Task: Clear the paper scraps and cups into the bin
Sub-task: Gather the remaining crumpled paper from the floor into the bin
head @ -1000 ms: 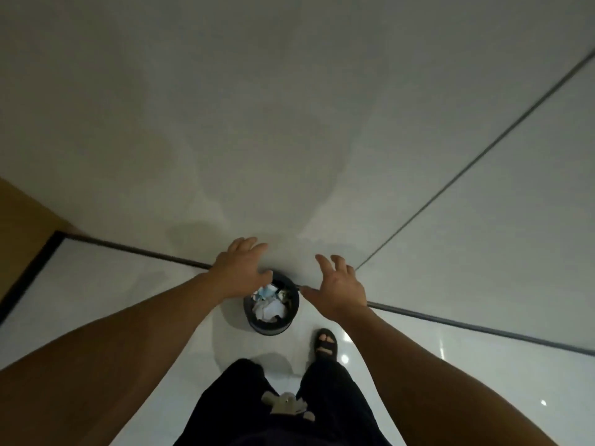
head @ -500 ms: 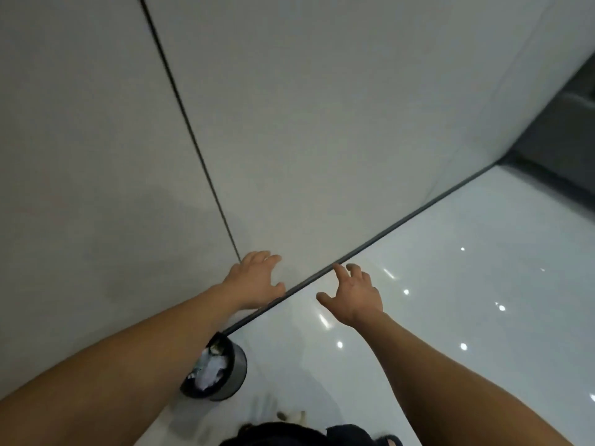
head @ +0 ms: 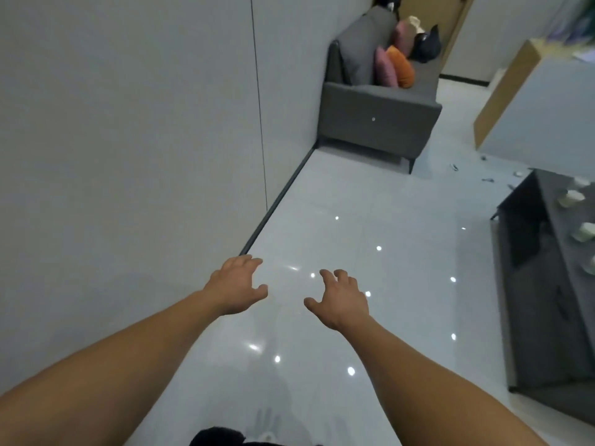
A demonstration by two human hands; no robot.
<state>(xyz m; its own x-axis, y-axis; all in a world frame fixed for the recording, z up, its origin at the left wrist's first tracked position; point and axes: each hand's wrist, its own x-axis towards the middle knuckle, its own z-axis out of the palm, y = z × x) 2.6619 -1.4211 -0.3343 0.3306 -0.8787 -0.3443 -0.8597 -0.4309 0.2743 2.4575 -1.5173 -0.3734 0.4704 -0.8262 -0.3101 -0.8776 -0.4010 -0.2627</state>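
Empty-handed — cups (head: 571,198) far right
I see left hand (head: 236,286) and right hand (head: 341,299) loosely spread, cups on the table (head: 553,317).

We see a glossy white tiled floor (head: 354,204) carrying a dark grey fabric sofa (head: 380,123) at one o'clock and a low dark grey table (head: 531,317) at three. Small scattered scraps (head: 454,167) lie on the floor at two; pale round cups (head: 571,197) stand on the table.
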